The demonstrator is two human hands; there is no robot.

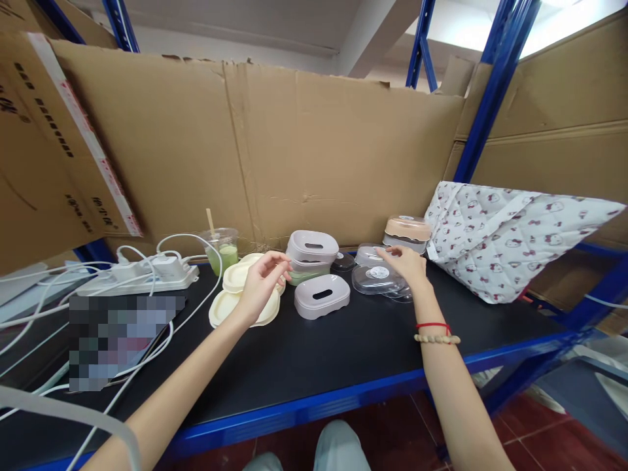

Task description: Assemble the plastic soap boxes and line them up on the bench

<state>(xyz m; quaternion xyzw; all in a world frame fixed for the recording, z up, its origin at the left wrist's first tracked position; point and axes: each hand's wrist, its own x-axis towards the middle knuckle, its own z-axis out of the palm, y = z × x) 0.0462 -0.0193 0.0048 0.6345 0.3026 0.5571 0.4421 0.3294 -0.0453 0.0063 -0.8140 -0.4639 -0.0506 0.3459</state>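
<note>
My left hand hovers over cream-coloured flat lids, its fingers loosely curved and holding nothing. Right beside its fingertips are stacked oval boxes, pale lilac-grey with a slot in the top one; a greenish layer shows lower down. In front of the stack lies a single slotted grey oval piece. My right hand, with a red string and a beaded bracelet at the wrist, has its thumb and fingers at the right end of a clear plastic lid. More clear lids, one with a round label, lie just in front.
A cup of green drink with a straw stands behind the cream lids. At left are a power strip, white cables and a blurred-out flat object. A peach-topped box and a patterned quilted bag sit right. Cardboard walls the back.
</note>
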